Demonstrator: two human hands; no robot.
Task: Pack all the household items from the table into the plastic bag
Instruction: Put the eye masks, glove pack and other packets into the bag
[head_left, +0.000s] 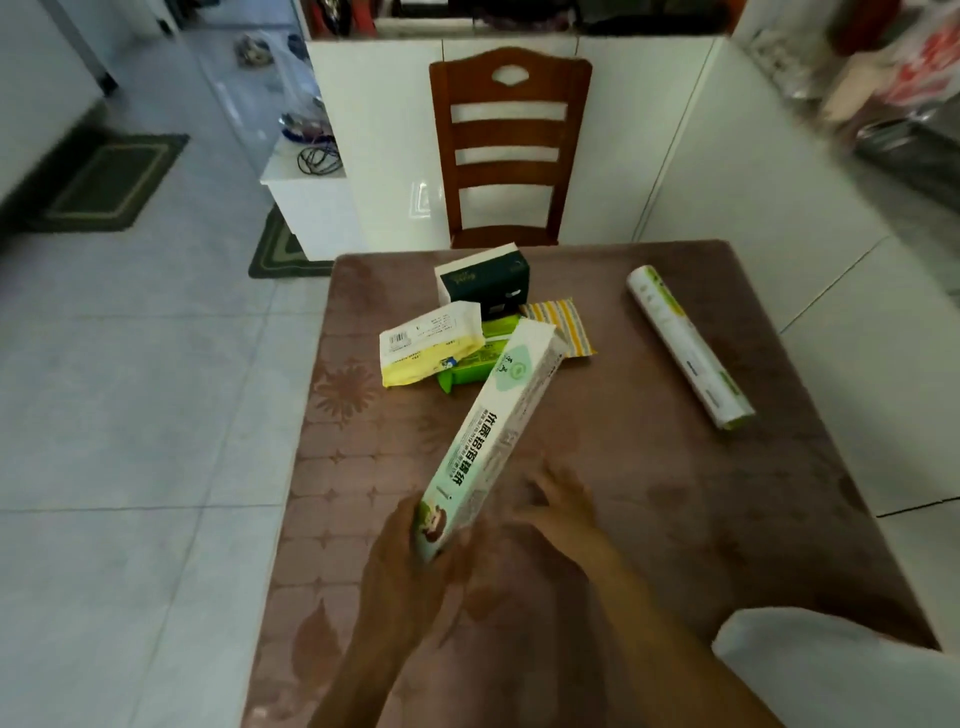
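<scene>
Left hand (410, 566) around long box (493, 431)

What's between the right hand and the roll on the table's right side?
Nothing visible. The right hand is open, low over bare table beside the long box held by the left hand. The roll lies alone, farther and to the right.

A home dining area, seen from above.
A wooden slat-back chair (509, 150) stands at a table (649, 493) with a brown patterned cover; pale floor tiles (145, 389), white cabinets (623, 145) and a green doormat (111, 182) surround them.
</scene>
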